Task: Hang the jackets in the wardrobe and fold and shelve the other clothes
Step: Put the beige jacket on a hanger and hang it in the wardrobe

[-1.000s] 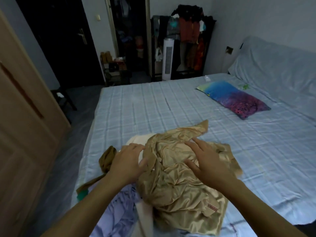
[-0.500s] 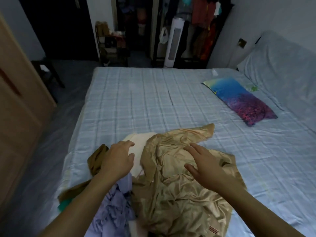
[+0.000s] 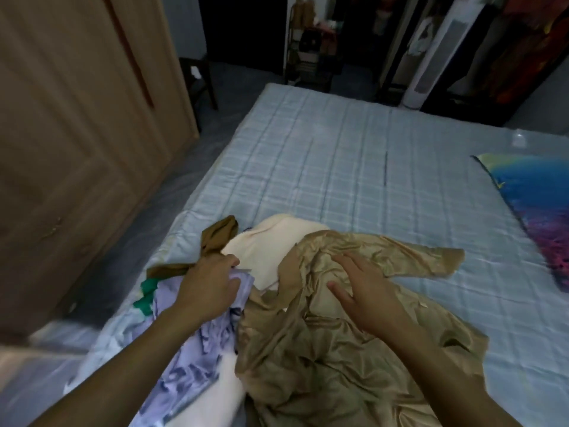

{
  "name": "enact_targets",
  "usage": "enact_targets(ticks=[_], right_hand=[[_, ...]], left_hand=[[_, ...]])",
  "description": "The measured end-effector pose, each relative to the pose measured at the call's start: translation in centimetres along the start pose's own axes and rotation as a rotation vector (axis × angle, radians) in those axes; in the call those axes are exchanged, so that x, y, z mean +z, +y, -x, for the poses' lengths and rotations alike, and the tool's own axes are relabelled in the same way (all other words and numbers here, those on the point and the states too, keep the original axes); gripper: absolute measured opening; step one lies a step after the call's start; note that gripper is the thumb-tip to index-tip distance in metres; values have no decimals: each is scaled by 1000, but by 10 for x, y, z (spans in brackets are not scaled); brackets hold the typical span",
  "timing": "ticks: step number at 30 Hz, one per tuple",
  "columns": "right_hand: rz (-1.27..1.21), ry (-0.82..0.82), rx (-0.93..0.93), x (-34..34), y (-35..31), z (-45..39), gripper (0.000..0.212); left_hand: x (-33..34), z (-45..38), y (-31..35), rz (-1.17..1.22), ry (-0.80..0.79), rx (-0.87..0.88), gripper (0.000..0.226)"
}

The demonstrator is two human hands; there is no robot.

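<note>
A heap of clothes lies on the near corner of the bed (image 3: pixel 338 167). On top is a shiny gold satin garment (image 3: pixel 332 343), crumpled, one sleeve stretched to the right. My right hand (image 3: pixel 366 291) rests flat on it with fingers spread. Under it lie a cream garment (image 3: pixel 271 245), a lilac garment (image 3: pixel 197 359), a brown piece (image 3: pixel 218 238) and a green scrap (image 3: pixel 147 294). My left hand (image 3: pixel 209 288) has its fingers curled into the lilac garment's upper edge beside the cream one.
A wooden wardrobe (image 3: pixel 77 134) with closed doors stands left of the bed across a narrow strip of floor. A colourful pillow (image 3: pixel 535 211) lies at the right. Behind the bed are a white tower fan (image 3: pixel 437 57), a clothes rack and a small shelf.
My head has turned left and down, bringing the wardrobe into view. My left hand moved off the gold garment onto the lilac one and closed. My right hand stayed on the gold fabric.
</note>
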State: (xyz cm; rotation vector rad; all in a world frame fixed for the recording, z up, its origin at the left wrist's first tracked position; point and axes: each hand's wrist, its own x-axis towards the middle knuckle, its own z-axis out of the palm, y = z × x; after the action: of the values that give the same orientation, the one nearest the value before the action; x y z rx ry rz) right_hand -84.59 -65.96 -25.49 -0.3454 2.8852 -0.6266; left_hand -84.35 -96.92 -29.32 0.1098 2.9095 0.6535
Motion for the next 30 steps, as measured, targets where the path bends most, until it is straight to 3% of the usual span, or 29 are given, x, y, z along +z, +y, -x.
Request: enact_targets(ticks=[3,7,9,12,17,20,23,27,30], right_hand=[[-53,-1,-33,-1,31,3,62],[-25,-70,-68,13,73,-3,64],[-17,-107,-91,20,83,-12,64],[-27,-159,-150,32,89,-29,49],[-51,-223,-273,72,85,-79,44],[-11,-280,-345,102,79,-124,42],[41,-305,-427,132,70,-169,37],[185,-471,-469,173,67,-205,55],[213,-560,-476,202,77,-211,54]], left_hand=[[29,22,24,18,3,-83,22],[68,39,44,-46,-17,-207,41],[86,46,43,-46,-48,-297,40],[109,49,42,-11,-50,-396,34],[140,33,37,50,-76,-570,45],[158,23,35,55,-34,-679,39],[181,14,30,35,-10,-731,42],[209,6,25,88,-118,-786,66],[221,1,24,153,-151,-777,64]])
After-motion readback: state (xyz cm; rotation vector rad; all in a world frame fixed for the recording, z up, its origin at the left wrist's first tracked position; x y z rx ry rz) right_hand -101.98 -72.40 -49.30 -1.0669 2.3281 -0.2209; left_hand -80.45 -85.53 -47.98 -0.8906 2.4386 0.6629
